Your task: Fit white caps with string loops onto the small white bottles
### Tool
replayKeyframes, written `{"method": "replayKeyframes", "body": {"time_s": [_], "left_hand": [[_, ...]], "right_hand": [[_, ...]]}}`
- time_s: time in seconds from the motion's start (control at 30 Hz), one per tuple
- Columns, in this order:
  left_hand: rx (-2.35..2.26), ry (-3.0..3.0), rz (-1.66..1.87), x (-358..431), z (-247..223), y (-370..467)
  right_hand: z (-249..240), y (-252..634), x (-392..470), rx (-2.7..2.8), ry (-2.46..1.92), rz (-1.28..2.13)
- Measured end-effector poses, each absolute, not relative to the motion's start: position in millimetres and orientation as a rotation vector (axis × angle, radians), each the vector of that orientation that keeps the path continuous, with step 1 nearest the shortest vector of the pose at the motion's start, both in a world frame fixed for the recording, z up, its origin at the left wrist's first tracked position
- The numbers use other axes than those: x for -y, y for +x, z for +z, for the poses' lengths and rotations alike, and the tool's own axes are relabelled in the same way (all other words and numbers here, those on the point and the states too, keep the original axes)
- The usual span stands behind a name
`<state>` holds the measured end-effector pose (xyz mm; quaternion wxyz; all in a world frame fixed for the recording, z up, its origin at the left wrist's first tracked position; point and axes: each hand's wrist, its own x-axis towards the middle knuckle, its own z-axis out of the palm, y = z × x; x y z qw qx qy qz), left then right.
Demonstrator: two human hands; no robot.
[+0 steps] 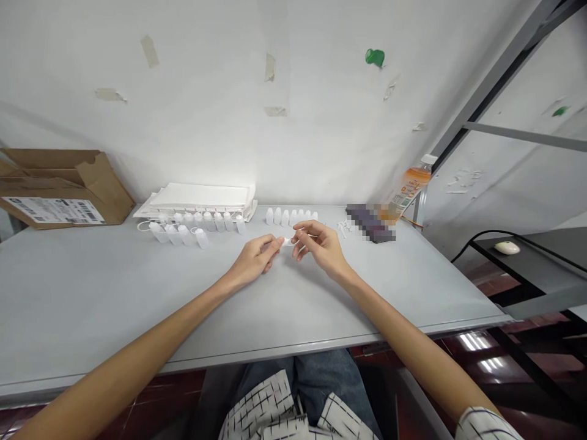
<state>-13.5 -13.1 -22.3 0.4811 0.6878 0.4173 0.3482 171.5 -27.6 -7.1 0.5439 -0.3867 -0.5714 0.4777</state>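
Over the middle of the grey table, my left hand [257, 256] pinches a small white bottle [287, 242] between thumb and fingers. My right hand [320, 244] is at the bottle's right end, thumb and index finger closed together; whatever is between them is too small to name. Just behind my hands stands a row of several small white bottles [285, 217]. Farther left is a group of several white bottles [183, 234], some with looped straps. Small white pieces [343, 228] lie to the right of my right hand.
An opened cardboard box [59, 189] sits at the back left. White flat packs [202, 197] lie against the wall. At the right are a partly pixelated dark object [371, 223] and an orange drink bottle [410, 186]. A mouse [507, 247] rests on a side table.
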Motion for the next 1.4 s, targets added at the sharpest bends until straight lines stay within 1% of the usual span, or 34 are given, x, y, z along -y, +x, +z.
{"method": "replayKeyframes", "body": {"time_s": [0.17, 0.37, 0.57, 0.93, 1.4], "left_hand": [[-0.975, 1.714, 0.889, 16, -18, -13], [-1.071, 1.727, 0.939, 17, -13, -14], [-0.979, 1.649, 1.035, 18, -15, -13], [-0.970, 1.708, 1.014, 21, -18, -11], [-0.957, 1.681, 1.018, 21, -20, -9]], "right_hand": [[-4, 176, 26, 1.303, -0.872, 1.145], [0, 181, 26, 1.300, -0.834, 1.193], [-2, 181, 26, 1.288, -0.892, 1.209], [-5, 173, 28, 1.334, -0.864, 1.279], [-4, 170, 30, 1.310, -0.829, 1.275]]}}
